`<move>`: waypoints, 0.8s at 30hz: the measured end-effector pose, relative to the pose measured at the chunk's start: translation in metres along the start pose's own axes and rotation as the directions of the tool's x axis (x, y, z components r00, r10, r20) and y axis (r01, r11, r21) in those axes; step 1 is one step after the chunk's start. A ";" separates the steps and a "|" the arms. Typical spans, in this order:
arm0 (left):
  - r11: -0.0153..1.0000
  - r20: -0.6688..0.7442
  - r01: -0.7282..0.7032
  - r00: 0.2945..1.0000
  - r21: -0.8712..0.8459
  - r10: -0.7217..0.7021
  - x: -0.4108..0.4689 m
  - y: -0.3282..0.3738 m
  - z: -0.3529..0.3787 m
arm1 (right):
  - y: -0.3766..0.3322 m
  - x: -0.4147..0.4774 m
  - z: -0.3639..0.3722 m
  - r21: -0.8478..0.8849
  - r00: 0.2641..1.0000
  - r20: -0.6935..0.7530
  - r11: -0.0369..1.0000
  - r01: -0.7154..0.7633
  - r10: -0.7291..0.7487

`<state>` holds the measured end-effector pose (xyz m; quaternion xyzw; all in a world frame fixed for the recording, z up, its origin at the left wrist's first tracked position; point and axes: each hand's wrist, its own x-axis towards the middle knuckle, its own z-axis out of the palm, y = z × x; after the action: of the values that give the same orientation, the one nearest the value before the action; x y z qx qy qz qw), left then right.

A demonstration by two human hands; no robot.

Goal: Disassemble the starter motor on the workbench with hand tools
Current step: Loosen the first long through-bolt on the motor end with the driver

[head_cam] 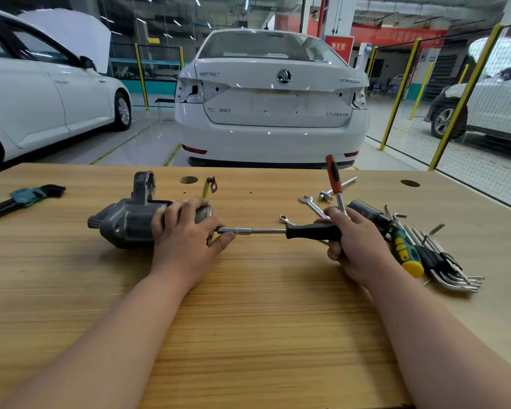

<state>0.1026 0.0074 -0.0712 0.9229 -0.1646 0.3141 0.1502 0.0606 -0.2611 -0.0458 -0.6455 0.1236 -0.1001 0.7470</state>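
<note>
The grey starter motor [124, 221] lies on its side on the wooden workbench [248, 305], nose to the left. My left hand [186, 231] grips its right end, thumb under the tool shaft. My right hand [353, 246] grips the black handle of a nut driver [307, 231]. Its chrome shaft and socket [236, 230] run level into the motor's end face. The same hand also holds the shaft of a red-handled ratchet [334, 175], which stands up and leans back.
A hex key set in a green holder [24, 197] lies at the far left. Spanners [310, 202], an extension bar [337, 188], a green-yellow screwdriver [406, 252] and loose hex keys [449, 270] crowd the right side. A small bracket [211, 184] sits behind the motor. White cars stand beyond the bench.
</note>
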 end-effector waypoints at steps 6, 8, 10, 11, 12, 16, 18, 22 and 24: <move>1.000 0.023 -0.006 1.000 0.029 0.005 -0.002 -0.003 0.000 | -0.001 -0.002 -0.003 0.059 0.998 0.061 0.998 -0.030 0.026; 0.999 0.019 -0.009 1.000 0.045 0.008 -0.001 -0.003 0.001 | -0.001 -0.002 -0.004 0.081 0.996 0.089 0.996 -0.031 0.024; 0.999 0.010 -0.010 1.000 0.050 0.010 -0.001 -0.003 0.002 | -0.002 -0.003 -0.003 0.074 0.995 0.094 0.997 -0.028 0.021; 0.999 0.008 -0.009 1.000 0.052 0.008 -0.001 -0.003 0.002 | -0.002 -0.004 -0.003 0.073 0.995 0.094 0.997 -0.024 0.017; 0.998 0.008 -0.007 1.000 0.056 0.006 -0.001 -0.003 0.002 | -0.003 -0.004 -0.002 0.075 0.996 0.092 0.997 -0.021 0.014; 0.998 -0.006 0.000 1.000 0.057 0.000 0.000 -0.003 0.003 | -0.004 -0.006 -0.001 0.068 0.996 0.085 0.998 -0.013 0.007; 0.999 -0.020 0.022 1.000 0.033 -0.022 0.000 -0.003 0.003 | -0.003 -0.005 -0.001 0.045 0.997 0.075 0.999 -0.007 0.003; 0.995 -0.045 0.076 0.996 0.063 -0.073 -0.002 -0.002 0.004 | 0.000 -0.003 0.001 -0.257 0.995 -0.090 0.966 0.013 -0.037; 0.983 -0.047 0.081 0.996 0.164 -0.074 -0.001 -0.001 0.004 | 0.003 0.000 0.002 -0.391 0.987 -0.147 0.920 0.009 -0.071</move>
<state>0.1045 0.0072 -0.0757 0.9313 -0.0988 0.3392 0.0883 0.0616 -0.2590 -0.0481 -0.7733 0.1865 -0.1397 0.5897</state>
